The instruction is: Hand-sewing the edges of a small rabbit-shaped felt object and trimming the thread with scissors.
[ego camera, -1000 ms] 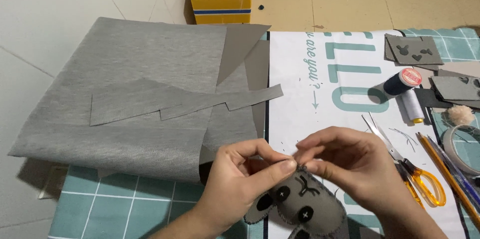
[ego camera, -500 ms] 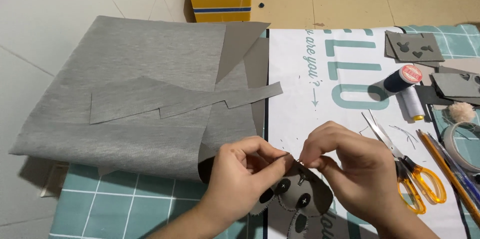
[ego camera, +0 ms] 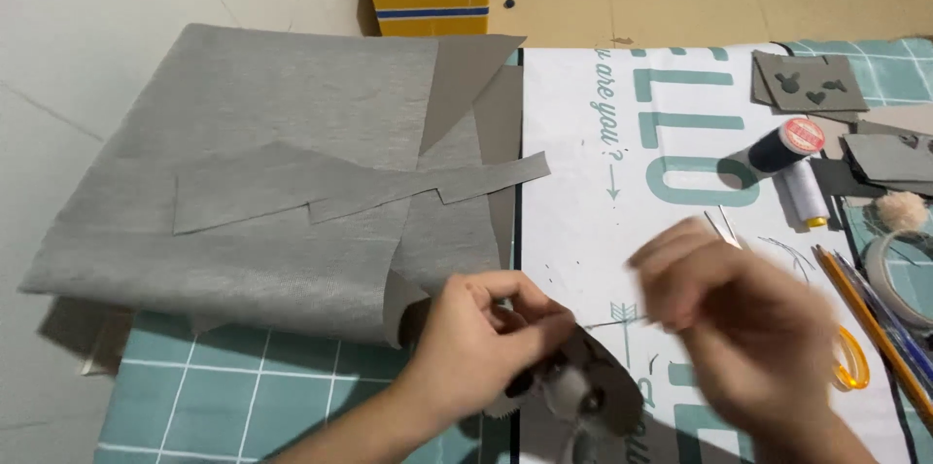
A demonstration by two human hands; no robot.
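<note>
Head view: the small grey felt animal face sits low on the work surface, near its front edge and just right of the seam where the green cutting mat meets the white printed sheet. The left hand is the nearer hand and the only one touching it. Its fingers are curled closed and pinch the upper edge of the felt piece, which hangs down and to the right from that grip, dark spots showing on its pale front. Its long axis cannot be made out, since the hand covers part of it.

The right hand is above and to the right of the felt face, clear of it, and heavily blurred. Its fingers look loosely bunched and point left toward the piece, but whether they hold anything, such as a needle or thread, cannot be told.

Beyond the left hand, a folded sheet of grey fabric covers the left half of the surface, with cut grey strips on top. To the right of the right hand lie orange-handled scissors, pencils, a dark thread spool and a white thread spool. Grey felt offcuts sit at the far right corner.
</note>
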